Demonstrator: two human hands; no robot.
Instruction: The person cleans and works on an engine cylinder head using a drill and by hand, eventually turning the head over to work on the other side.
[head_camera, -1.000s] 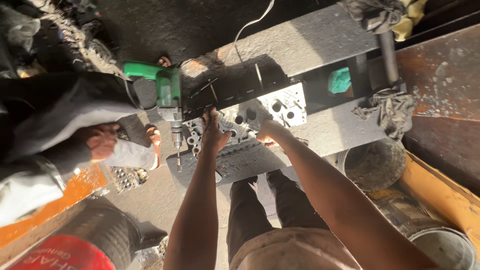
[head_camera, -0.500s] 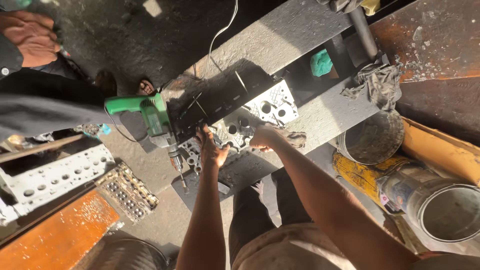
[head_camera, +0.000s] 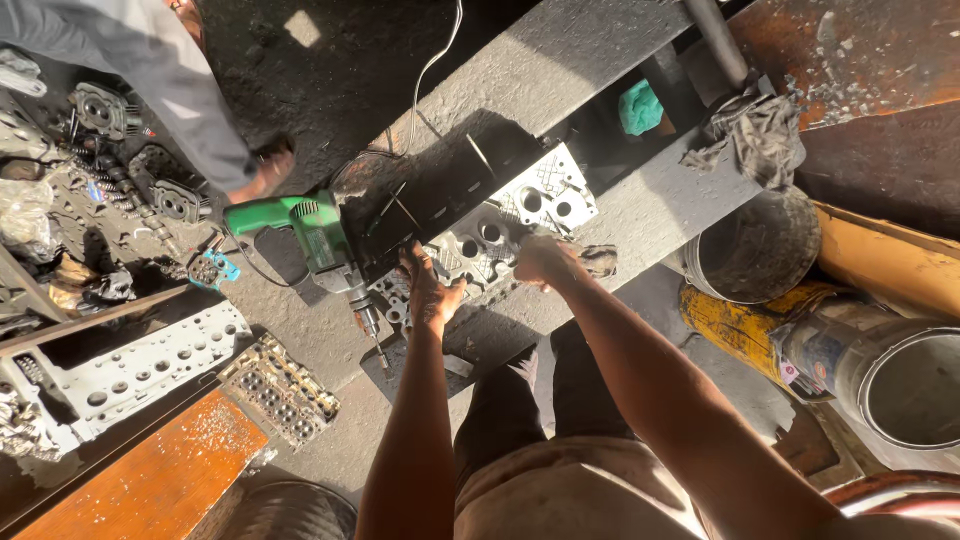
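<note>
Head view, looking straight down. Landmark: the cylinder head (head_camera: 495, 235), a grey aluminium casting with round ports, lying across a concrete beam (head_camera: 560, 80) that runs diagonally through the scene.

Left hand (head_camera: 428, 288): flat on the near-left part of the cylinder head, fingers spread, palm down on the metal. Nothing gripped.

Right hand (head_camera: 545, 262): at the near edge of the cylinder head, toward its right end. Fingers curled under, against the casting; whether they clasp the edge or only rest there cannot be told.

Drill (head_camera: 318, 240): green, lying on the beam just left of the cylinder head, bit pointing toward the person. Its chuck sits close to the left hand, not touching it. A white cord (head_camera: 432, 62) trails away from the far side of the cylinder head.

Right of the cylinder head: a teal object (head_camera: 640, 107) on the beam, then a dark rag (head_camera: 755, 130) draped near a pipe. Near-right of it, a grey bucket (head_camera: 755, 250), and beyond that a yellow drum (head_camera: 745, 325) on its side.

Left of the cylinder head, past the drill: a second grey casting (head_camera: 130, 365) on the ground, with a smaller valve-studded part (head_camera: 280, 390) beside it, and an orange surface (head_camera: 140, 480) nearer the person.

Far-left of the cylinder head: another person's grey sleeve (head_camera: 160, 80) with a hand at its end, above scattered engine parts (head_camera: 110, 160).
</note>
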